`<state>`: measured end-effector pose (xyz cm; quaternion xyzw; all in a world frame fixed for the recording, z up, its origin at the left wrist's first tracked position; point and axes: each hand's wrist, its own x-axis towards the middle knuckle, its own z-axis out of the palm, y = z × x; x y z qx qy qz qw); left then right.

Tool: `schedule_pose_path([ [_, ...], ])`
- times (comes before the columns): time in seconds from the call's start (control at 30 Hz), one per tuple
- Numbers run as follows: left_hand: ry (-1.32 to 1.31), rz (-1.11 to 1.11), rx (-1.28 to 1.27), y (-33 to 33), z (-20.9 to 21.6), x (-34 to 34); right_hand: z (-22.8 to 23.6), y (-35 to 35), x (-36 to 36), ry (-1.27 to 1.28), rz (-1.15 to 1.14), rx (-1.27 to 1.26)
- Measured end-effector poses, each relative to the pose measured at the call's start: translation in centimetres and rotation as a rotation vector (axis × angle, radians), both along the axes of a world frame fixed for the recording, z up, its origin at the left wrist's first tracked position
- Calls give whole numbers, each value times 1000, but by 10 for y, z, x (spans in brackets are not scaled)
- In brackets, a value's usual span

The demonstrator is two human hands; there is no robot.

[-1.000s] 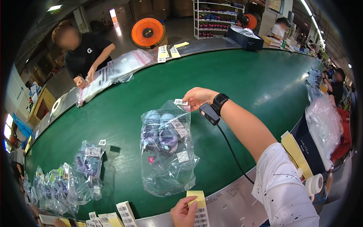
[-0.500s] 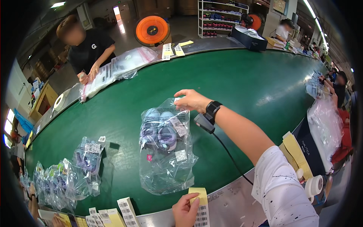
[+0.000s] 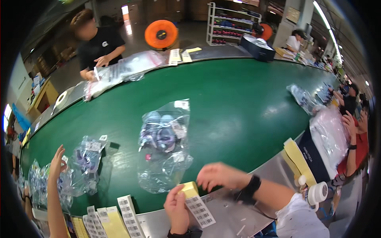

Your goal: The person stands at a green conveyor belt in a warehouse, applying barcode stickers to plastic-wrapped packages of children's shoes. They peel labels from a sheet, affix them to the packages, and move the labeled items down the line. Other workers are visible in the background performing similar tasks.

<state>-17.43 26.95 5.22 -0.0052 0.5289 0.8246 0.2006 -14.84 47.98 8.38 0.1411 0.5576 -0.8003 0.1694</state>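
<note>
My left hand (image 3: 176, 208) pinches a strip of barcode labels (image 3: 201, 212) with a folded yellow backing, at the table's near metal edge. Just right of the strip, my right hand (image 3: 222, 176) is in the air, blurred, its fingers apart and nothing visible in them. A black band circles the right wrist. In front of both hands, a clear plastic bag (image 3: 160, 174) lies on the green belt with a pair of light blue and purple shoes (image 3: 160, 133) inside. A white label (image 3: 181, 104) is on the bag's far right corner.
More bagged shoes (image 3: 88, 156) lie at the left, where a co-worker's arm (image 3: 55, 186) reaches over. Label sheets (image 3: 127, 214) stand along the near edge. Right of me are a dark box (image 3: 317, 154) and white tubs (image 3: 317, 193). A person (image 3: 101, 45) handles plastic bags (image 3: 135, 65) across the belt.
My right hand has drawn back from the bag's far corner to beside the label strip. The strip has tilted in my left hand. A co-worker's arm has come in at left; another bag shows at far right.
</note>
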Motion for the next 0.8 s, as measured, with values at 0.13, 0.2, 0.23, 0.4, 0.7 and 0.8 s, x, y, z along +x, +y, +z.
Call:
schedule_pose_path([
  [0.13, 64, 22, 143, 8, -1, 3, -10, -42, 29, 225, 161, 232],
  [0.2, 74, -40, 30, 0, -2, 2, -21, -50, 28, 257, 70, 239],
  [0.23, 128, 15, 107, 5, -3, 3, -20, -52, 27, 252, -1, 230],
  [0.4, 193, -179, -301, 7, 28, 13, -27, -45, 36, 300, -128, 128],
  [0.7, 238, -207, -390, 6, 35, 14, -32, -53, 34, 533, -297, 385],
  [0.8, 246, -227, -461, 5, 40, 14, -31, -53, 34, 548, -296, 485],
])
